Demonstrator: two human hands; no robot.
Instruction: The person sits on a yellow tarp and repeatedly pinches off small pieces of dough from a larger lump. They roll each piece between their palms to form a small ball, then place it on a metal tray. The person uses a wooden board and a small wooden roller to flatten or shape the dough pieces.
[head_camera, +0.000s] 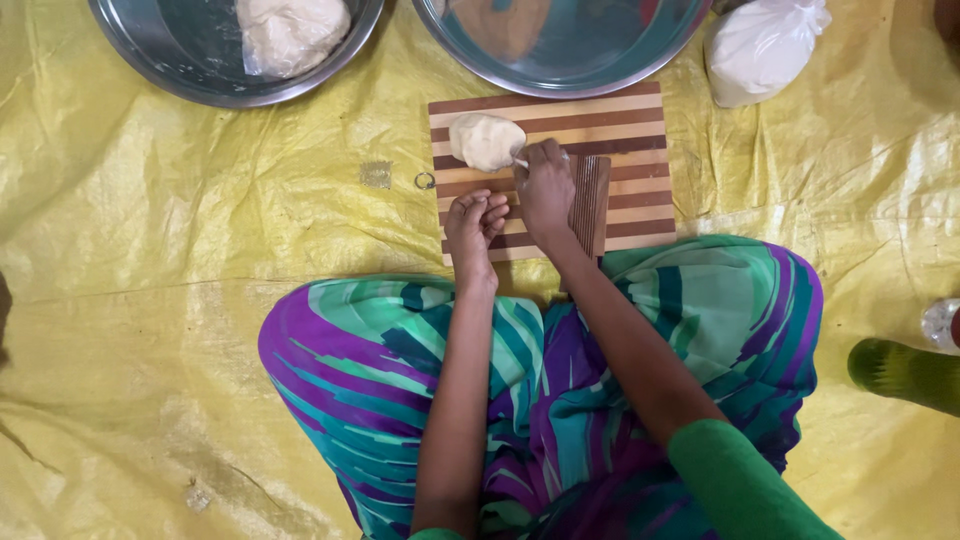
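The dough (486, 141) lies on the striped board (640, 120), touching the right hand's (545, 188) pinched fingertips at their ten o'clock. The left hand (474, 226), fingers curled, empty, sits at seven o'clock. A white bag (762, 45) lies at two o'clock.

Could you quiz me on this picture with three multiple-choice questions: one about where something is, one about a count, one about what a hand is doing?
1. Where does the flattened dough piece lie?
A. On the striped wooden board
B. In a steel bowl
C. On the yellow sheet

2. How many steel bowls show?
A. One
B. Two
C. Four

3. What is the right hand doing?
A. Lying flat and open
B. Pinching at the dough's edge
C. Gripping a bowl

Answers: 1 A, the dough rests on the board's upper left. 2 B, one bowl holds bagged dough and another bowl stands beside it. 3 B, its fingertips meet the dough's rim.
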